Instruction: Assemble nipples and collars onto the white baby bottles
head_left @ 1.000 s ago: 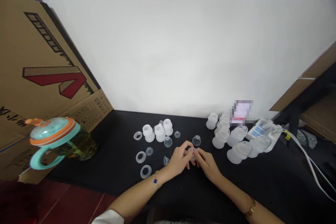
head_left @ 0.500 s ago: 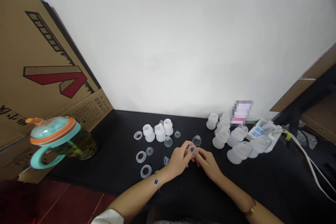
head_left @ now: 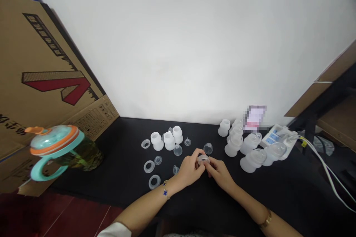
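Meeting over the black table [head_left: 125,183], the left hand [head_left: 190,169] and right hand [head_left: 220,173] pinch a small translucent cap [head_left: 203,159] between their fingertips, at their far ends; just beyond sits a clear dome [head_left: 208,148], farther back white cups [head_left: 169,140].

Both hands meet near the middle of the black table [head_left: 125,177]. The left hand [head_left: 190,170] and right hand [head_left: 221,174] pinch one small clear part [head_left: 203,158] between their fingertips. Three rings [head_left: 149,166] lie on the table to the left of the left hand. White caps [head_left: 167,140] stand near the back edge. Frosted bottles [head_left: 244,148] cluster toward the back right, just beside a power strip [head_left: 274,137]. A teal cup [head_left: 59,148] stands at the left edge against a cardboard box [head_left: 50,77].
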The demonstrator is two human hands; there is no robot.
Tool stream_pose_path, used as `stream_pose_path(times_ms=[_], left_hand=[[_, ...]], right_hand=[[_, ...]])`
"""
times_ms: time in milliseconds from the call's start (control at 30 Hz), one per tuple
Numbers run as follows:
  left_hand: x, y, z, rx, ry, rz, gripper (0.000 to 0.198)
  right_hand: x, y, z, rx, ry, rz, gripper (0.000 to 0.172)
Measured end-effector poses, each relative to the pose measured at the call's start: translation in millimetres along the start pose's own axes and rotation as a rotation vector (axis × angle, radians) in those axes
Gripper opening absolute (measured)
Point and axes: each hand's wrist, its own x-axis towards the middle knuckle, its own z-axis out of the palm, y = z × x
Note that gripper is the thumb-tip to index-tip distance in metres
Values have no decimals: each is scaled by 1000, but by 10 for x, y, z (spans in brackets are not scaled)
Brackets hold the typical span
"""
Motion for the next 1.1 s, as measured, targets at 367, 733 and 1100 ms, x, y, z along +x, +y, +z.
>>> stream_pose_path(times_ms=[367,733,1100], left_hand=[[-12,62,-42,138,-28,75,26],[-30,56,-45,199,-34,142,38],[-39,97,-76,100,-55,139,27]], right_hand=[[-11,-26,-2,7,20,2,37],[1,33,-20,1,-2,-28,13],[-23,19,-15,-121,75,-60,28]])
